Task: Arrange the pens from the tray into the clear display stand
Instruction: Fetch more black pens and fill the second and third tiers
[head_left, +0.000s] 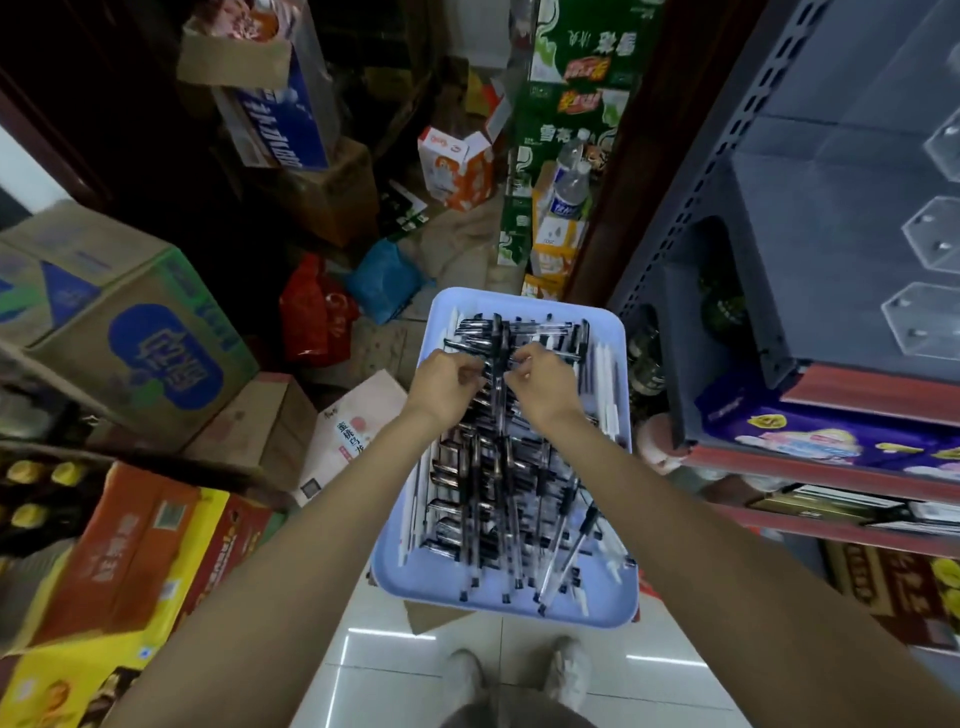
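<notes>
A light blue tray (400, 566) sits low in front of me, heaped with several black-capped clear pens (483, 499) and a few white ones along its edges. Both hands reach into the far half of the pile. My left hand (447, 382) and my right hand (537, 376) each have fingers curled around pens, gripping a small bunch (497, 358) between them. The clear display stand (924, 317), with hexagonal transparent cells, stands on the grey shelf at the right, well apart from both hands.
Cardboard cartons (130, 332) crowd the left side and the back. A grey metal shelf unit (779, 208) with red edges rises on the right. Red and blue bags (322, 317) lie on the floor beyond the tray. Tiled floor and my shoes (519, 675) show below.
</notes>
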